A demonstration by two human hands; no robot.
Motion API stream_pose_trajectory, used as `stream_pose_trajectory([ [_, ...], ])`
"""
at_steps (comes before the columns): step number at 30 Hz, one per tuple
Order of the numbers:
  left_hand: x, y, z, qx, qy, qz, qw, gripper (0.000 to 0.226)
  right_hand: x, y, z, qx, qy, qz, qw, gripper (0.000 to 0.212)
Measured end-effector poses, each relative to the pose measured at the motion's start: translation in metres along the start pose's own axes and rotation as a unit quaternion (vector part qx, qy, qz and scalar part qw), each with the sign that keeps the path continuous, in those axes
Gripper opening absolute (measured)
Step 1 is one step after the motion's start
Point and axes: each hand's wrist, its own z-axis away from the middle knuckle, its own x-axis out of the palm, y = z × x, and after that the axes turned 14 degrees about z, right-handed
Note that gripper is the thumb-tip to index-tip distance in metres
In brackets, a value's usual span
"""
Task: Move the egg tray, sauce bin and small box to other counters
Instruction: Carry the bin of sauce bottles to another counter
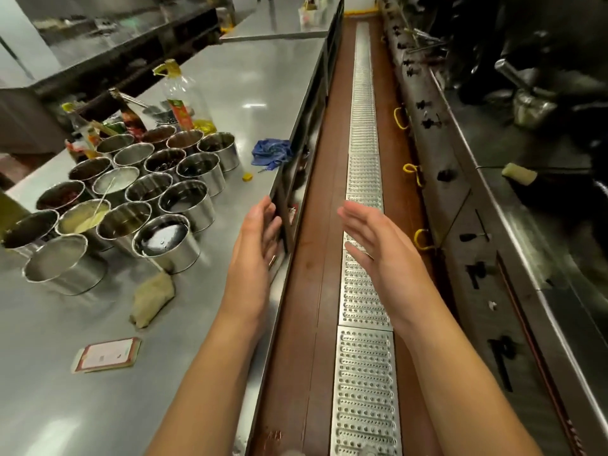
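Observation:
A small flat red-and-white box (107, 354) lies on the steel counter (246, 93) near its front left. Behind it stand several round steel sauce tins (166, 243) in rows, some with sauces inside. My left hand (255, 245) is held out with straight fingers over the counter's right edge, holding nothing. My right hand (371, 245) is held out flat over the aisle floor, palm facing left, also holding nothing. No egg tray is in view.
An oil bottle (184, 100) and sauce bottles stand behind the tins. A beige cloth (153, 299) and a blue cloth (271, 151) lie on the counter. A metal drain grate (363, 192) runs down the aisle. A stove line (493, 192) stands on the right.

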Motion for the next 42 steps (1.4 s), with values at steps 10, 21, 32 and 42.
stream_pose_trajectory([
  [10, 0.004, -0.02, -0.143, 0.016, 0.017, 0.005, 1.0, 0.06, 0.004, -0.001, -0.148, 0.019, -0.008, 0.026, 0.999, 0.035],
  [21, 0.041, -0.008, -0.33, -0.004, -0.045, 0.058, 0.997, 0.058, 0.016, -0.049, -0.302, -0.01, 0.051, 0.083, 0.995, 0.035],
  [32, 0.11, -0.064, -0.464, -0.024, -0.069, 0.013, 0.997, 0.045, -0.049, -0.033, -0.447, 0.01, 0.091, 0.045, 0.995, 0.036],
  [42, 0.187, -0.083, -0.592, 0.008, -0.032, -0.006, 0.999, 0.038, -0.097, -0.055, -0.61, 0.007, 0.026, 0.023, 0.999, 0.037],
])
